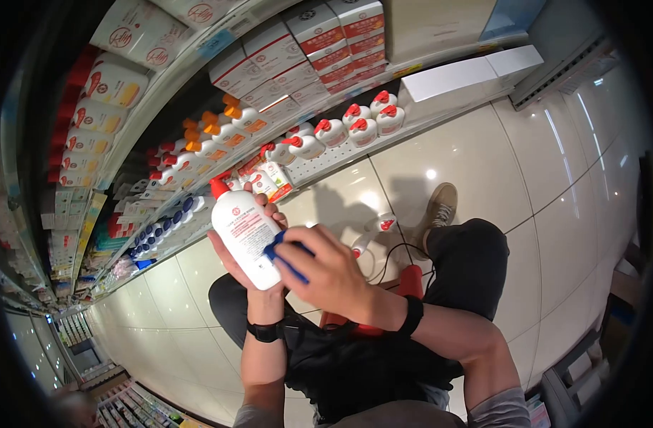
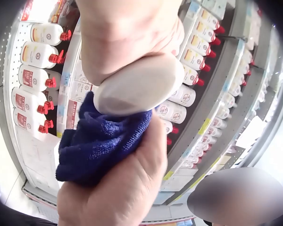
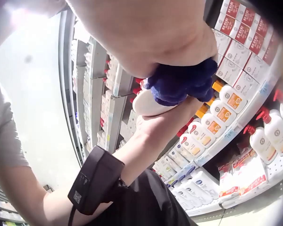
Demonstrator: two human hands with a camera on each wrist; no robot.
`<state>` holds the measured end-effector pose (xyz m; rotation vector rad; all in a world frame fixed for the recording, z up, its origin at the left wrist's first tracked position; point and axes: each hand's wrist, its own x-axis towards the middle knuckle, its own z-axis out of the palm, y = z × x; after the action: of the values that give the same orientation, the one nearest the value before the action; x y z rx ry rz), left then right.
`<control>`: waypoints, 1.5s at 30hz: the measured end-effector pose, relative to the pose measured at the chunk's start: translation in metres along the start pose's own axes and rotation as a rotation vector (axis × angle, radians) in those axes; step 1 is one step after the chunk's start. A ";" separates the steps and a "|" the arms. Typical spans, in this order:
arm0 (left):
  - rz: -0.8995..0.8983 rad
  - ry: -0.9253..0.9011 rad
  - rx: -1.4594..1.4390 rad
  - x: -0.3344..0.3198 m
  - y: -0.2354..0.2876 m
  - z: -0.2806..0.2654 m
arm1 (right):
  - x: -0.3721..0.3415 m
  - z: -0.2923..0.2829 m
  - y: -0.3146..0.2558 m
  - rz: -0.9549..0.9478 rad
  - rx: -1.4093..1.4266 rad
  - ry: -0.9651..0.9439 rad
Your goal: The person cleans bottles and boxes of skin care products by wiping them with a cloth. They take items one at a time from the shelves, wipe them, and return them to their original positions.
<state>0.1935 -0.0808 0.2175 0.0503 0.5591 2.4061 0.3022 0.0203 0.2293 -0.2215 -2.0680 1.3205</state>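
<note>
Left hand has a pretty snug grip round the white bottle, pump at 11 o'clock, base near 5. Right hand pinches the bunched blue cloth against its side, bottle at 10 o'clock from that grip.

On the perforated bottom shelf, white bottles with red pumps, just beside a long white box. Above, stacked red-and-white boxes near bottles with orange pumps. Below, a pale tiled floor with bright reflections.
</note>
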 end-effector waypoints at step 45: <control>0.482 0.358 1.868 0.149 -0.038 -0.230 | 0.067 -0.091 0.037 0.358 -0.019 0.124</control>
<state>0.0589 -0.0511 -0.0227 0.5704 2.9008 1.3400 0.2991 0.1370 0.2517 -0.6914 -1.9978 1.4524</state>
